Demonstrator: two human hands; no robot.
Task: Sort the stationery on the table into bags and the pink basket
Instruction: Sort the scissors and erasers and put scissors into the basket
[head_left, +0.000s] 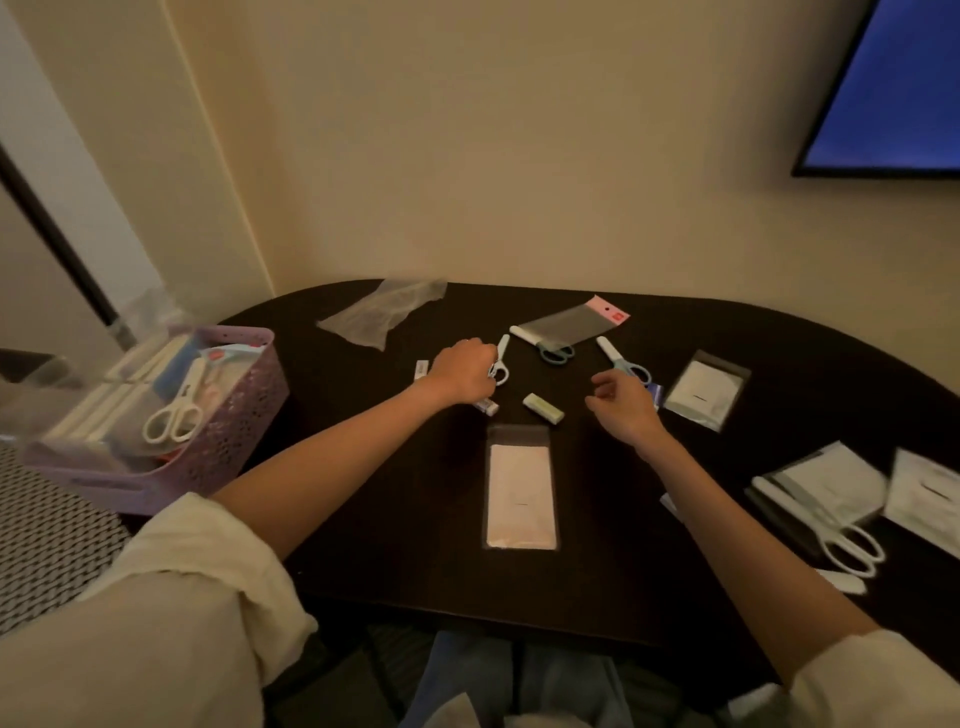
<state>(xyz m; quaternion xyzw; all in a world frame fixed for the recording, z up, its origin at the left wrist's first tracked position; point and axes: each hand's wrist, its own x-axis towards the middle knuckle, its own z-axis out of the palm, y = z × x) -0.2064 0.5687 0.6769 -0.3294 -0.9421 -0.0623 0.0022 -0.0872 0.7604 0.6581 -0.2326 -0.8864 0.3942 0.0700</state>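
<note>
The left hand (462, 370) closes its fingers on a pair of white scissors (500, 362) near the middle of the dark table (415, 545). The right hand (621, 405) hovers beside it, fingers loosely curled and holding nothing. Between the two lies a small eraser (543, 408), and a flat bag (521, 488) sits toward the near edge. The pink basket (156, 415), already holding stationery, stands at the left edge.

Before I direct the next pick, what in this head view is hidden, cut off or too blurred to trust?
- Small tube: mostly hidden under the left hand.
- White scissors: grip unclear, hand covers the handles.
- Pink basket contents: blurred, overlapping.
- Papers at right: cut off by the frame edge.
</note>
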